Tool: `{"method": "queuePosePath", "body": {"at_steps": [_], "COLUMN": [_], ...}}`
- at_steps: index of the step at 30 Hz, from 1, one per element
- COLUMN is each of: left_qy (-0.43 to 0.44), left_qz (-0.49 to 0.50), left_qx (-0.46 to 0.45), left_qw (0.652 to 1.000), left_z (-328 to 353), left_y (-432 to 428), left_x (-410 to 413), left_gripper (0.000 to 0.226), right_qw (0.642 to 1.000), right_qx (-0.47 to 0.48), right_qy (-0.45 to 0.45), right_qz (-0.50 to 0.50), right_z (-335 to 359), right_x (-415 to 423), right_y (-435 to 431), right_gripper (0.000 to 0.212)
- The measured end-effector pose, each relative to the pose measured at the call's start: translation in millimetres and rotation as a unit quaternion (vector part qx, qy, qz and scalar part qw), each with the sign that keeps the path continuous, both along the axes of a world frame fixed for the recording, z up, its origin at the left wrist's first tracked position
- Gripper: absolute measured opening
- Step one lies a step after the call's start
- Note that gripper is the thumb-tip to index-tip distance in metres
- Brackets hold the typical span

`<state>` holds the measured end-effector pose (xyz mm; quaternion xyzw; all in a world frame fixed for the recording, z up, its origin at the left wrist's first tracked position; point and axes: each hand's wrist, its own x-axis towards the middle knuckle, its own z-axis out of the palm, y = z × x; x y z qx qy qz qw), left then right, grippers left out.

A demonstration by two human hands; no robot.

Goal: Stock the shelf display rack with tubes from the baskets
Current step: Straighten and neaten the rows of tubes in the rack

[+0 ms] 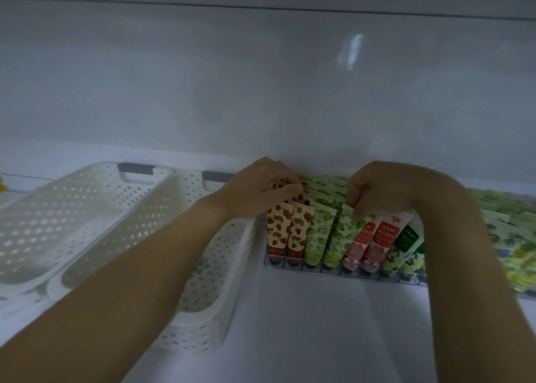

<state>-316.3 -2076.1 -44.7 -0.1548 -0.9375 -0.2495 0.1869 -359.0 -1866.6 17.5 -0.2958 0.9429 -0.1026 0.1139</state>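
While left hand (255, 192) grips strawberry-print tubes (278, 226), right hand (385, 191) pinches a green-leaf tube (342, 235).

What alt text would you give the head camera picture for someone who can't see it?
Two bare hands work in a clear display rack of standing tubes on a white shelf: the left hand grips strawberry-print tubes at the back, the right hand pinches the top of a green-leaf tube. Two white perforated baskets stand left of the rack.
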Motion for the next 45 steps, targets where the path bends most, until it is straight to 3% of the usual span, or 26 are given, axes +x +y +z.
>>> {"method": "queuePosePath", "body": {"at_steps": [3, 11, 18, 22, 30, 34, 36, 40, 45], "left_qy": [0.001, -0.007, 0.000, -0.003, -0.004, 0.004, 0.000, 0.012, 0.019], "left_qz": [0.002, 0.006, 0.001, 0.002, 0.009, 0.001, 0.006, 0.001, 0.005], "left_qx": [-0.004, -0.015, -0.016, -0.006, -0.003, -0.005, -0.003, -0.003, -0.003], "left_qw": [1.000, 1.000, 1.000, 1.000, 1.000, 1.000, 1.000, 1.000, 1.000], "left_z": [-1.6, 0.0, -0.7, 1.3, 1.3, 0.1, 0.5, 0.7, -0.3], "left_y": [-2.0, -1.1, -1.3, 1.3, 2.0, 1.0, 1.2, 2.5, 2.2], "left_x": [-2.2, -2.6, -1.8, 0.6, 0.4, -0.7, -0.4, -0.7, -1.9], "left_gripper": [0.055, 0.044, 0.058, 0.045, 0.052, 0.058, 0.049, 0.054, 0.051], "right_qw": [1.000, 0.998, 0.998, 0.998, 0.970, 0.985, 0.987, 0.988, 0.990], "right_qx": [-0.015, -0.045, -0.052, -0.054, -0.214, -0.172, -0.158, -0.129, -0.107], "right_qy": [0.012, 0.019, -0.010, -0.003, 0.089, 0.025, 0.002, -0.006, 0.006], "right_qz": [0.012, 0.035, 0.028, 0.023, -0.079, -0.012, 0.031, 0.087, 0.087], "right_z": [-0.3, -2.3, 1.0, 3.2, 3.2, 6.3, 6.8, 2.0, -4.3], "right_x": [0.2, 2.7, 3.8, 2.5, -16.2, -10.3, -5.5, 0.9, 0.8], "right_y": [-2.6, -9.5, -6.5, -1.0, 22.2, 19.3, 9.6, -9.3, -18.0], "right_gripper": [0.013, 0.013, 0.011, 0.006, 0.008, 0.006, 0.007, 0.006, 0.015]}}
